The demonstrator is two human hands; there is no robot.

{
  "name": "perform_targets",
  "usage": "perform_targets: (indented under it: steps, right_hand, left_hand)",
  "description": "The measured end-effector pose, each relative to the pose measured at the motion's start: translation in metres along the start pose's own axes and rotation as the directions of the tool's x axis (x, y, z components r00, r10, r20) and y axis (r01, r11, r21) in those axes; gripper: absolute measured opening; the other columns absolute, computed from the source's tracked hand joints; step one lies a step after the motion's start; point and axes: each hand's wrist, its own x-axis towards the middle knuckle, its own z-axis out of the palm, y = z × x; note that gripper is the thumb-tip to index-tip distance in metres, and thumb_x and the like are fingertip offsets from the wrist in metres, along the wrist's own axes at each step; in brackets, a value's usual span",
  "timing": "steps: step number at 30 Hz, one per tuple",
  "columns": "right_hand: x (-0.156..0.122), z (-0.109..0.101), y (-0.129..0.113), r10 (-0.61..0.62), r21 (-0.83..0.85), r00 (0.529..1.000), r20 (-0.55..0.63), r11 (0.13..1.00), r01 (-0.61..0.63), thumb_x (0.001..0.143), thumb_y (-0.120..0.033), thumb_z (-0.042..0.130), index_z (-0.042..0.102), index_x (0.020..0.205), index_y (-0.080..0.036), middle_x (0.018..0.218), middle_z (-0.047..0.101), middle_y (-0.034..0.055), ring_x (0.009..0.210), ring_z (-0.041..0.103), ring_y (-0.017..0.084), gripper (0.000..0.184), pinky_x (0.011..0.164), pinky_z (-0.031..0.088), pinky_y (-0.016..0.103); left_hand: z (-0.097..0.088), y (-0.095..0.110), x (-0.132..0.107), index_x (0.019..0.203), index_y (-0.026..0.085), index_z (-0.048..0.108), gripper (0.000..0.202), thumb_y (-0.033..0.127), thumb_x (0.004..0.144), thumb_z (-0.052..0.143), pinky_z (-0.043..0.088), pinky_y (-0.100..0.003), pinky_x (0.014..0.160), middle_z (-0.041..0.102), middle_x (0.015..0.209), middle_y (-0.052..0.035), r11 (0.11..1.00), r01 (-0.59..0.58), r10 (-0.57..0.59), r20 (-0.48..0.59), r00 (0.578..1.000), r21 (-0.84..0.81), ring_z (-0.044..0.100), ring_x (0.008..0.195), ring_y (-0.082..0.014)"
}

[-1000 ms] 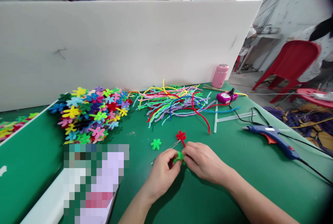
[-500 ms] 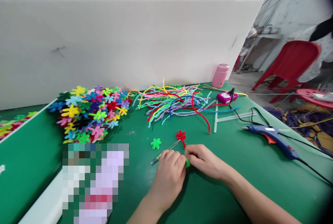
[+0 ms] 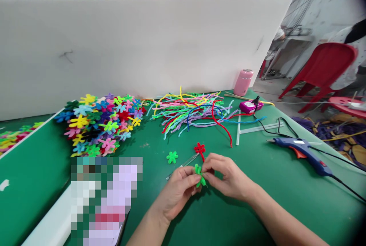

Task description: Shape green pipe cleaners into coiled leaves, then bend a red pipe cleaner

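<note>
Left hand [image 3: 180,183] has rolled palm-up since last frame, exposing the held green flower [image 3: 199,172] near the red flower [image 3: 199,148]; right hand [image 3: 230,175] pinches it too, likely one steadying while the other shapes.

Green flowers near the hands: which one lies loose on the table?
The loose green flower, left of the red flower; the held green flower is gripped between the left hand and right hand.

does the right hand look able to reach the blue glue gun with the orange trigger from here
Probably yes: only the green tabletop lies between the right hand and the blue glue gun, though the hand seems busy with the fuzzy green flower pinched in the left hand.
</note>
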Motion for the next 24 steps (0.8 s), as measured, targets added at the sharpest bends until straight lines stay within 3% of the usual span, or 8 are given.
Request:
perform_targets:
  steps: [2,5,9,11,13,15,19,24]
  right_hand:
    - [0.000,0.000,-0.001,0.000,-0.031,1.000,0.013,1.000,0.000,0.079,-0.012,0.048,0.054,0.076,-0.017,0.071,0.051,0.0015,0.064,0.048,0.012,0.009,0.059,0.038,0.023]
    - [-0.001,0.000,-0.003,0.060,-0.035,0.997,0.049,0.998,-0.058,0.076,-0.009,0.047,0.051,0.073,-0.017,0.069,0.047,-0.0009,0.060,0.044,0.010,0.010,0.056,0.035,0.021]
    - [-0.001,0.003,-0.001,0.248,0.054,0.967,0.066,0.966,-0.251,0.073,-0.007,0.045,0.046,0.066,-0.017,0.061,0.040,-0.0045,0.054,0.036,0.008,0.012,0.049,0.028,0.020]
    - [-0.001,0.007,0.002,0.342,0.172,0.936,0.084,0.920,-0.352,0.073,-0.009,0.043,0.044,0.063,-0.017,0.056,0.036,-0.0055,0.052,0.032,0.008,0.013,0.047,0.025,0.020]
    - [0.000,0.011,0.007,0.408,0.317,0.906,0.113,0.849,-0.422,0.075,-0.014,0.044,0.043,0.061,-0.017,0.055,0.034,-0.0056,0.052,0.030,0.008,0.014,0.047,0.024,0.020]
    - [0.001,0.014,0.011,0.454,0.449,0.881,0.135,0.765,-0.462,0.076,-0.021,0.047,0.043,0.060,-0.017,0.054,0.034,-0.0058,0.051,0.028,0.008,0.016,0.047,0.023,0.021]
    - [0.005,0.017,0.013,0.537,0.617,0.831,0.144,0.608,-0.500,0.078,-0.037,0.049,0.046,0.061,-0.016,0.050,0.031,-0.0073,0.046,0.023,0.007,0.026,0.044,0.017,0.021]
    - [0.006,0.017,0.013,0.582,0.633,0.808,0.091,0.593,-0.498,0.079,-0.048,0.046,0.050,0.065,-0.014,0.052,0.039,-0.0048,0.046,0.029,0.007,0.037,0.044,0.019,0.022]
  left_hand:
    - [-0.001,0.000,0.000,0.067,0.012,0.058,0.011,0.021,0.068,0.063,0.027,-0.022,0.053,0.044,0.059,0.0024,0.997,-0.027,0.027,0.005,1.000,0.070,0.037,0.055,-0.0085]
    - [-0.002,0.001,0.000,0.067,0.013,0.055,0.011,0.022,0.071,0.060,0.027,-0.022,0.054,0.042,0.060,0.0035,0.945,-0.105,0.111,-0.001,0.994,0.309,0.034,0.058,-0.0091]
    - [0.004,0.005,-0.001,0.063,0.015,0.050,0.012,0.018,0.075,0.051,0.026,-0.022,0.053,0.037,0.058,0.0046,0.723,-0.182,0.236,0.009,0.972,0.666,0.033,0.056,-0.0097]
    - [0.008,0.006,-0.002,0.060,0.016,0.048,0.015,0.015,0.075,0.049,0.026,-0.023,0.054,0.037,0.058,0.0043,0.603,-0.229,0.328,0.024,0.944,0.764,0.034,0.056,-0.0101]
    - [0.011,0.005,-0.002,0.058,0.016,0.047,0.016,0.015,0.074,0.049,0.027,-0.023,0.055,0.039,0.059,0.0035,0.538,-0.249,0.404,0.013,0.915,0.805,0.036,0.058,-0.0108]
    - [0.012,0.003,-0.001,0.059,0.016,0.049,0.016,0.019,0.075,0.050,0.028,-0.024,0.055,0.039,0.059,0.0033,0.605,-0.219,0.397,-0.052,0.916,0.765,0.036,0.058,-0.0110]
    - [0.008,-0.004,0.003,0.063,0.016,0.049,0.018,0.029,0.073,0.057,0.029,-0.022,0.052,0.042,0.056,0.0043,0.899,-0.114,0.209,-0.185,0.960,0.423,0.034,0.054,-0.0093]
    - [0.007,-0.008,0.006,0.057,0.016,0.046,0.023,0.026,0.068,0.063,0.028,-0.021,0.051,0.041,0.051,0.0056,0.971,-0.110,0.165,-0.256,0.953,0.214,0.034,0.051,-0.0075]
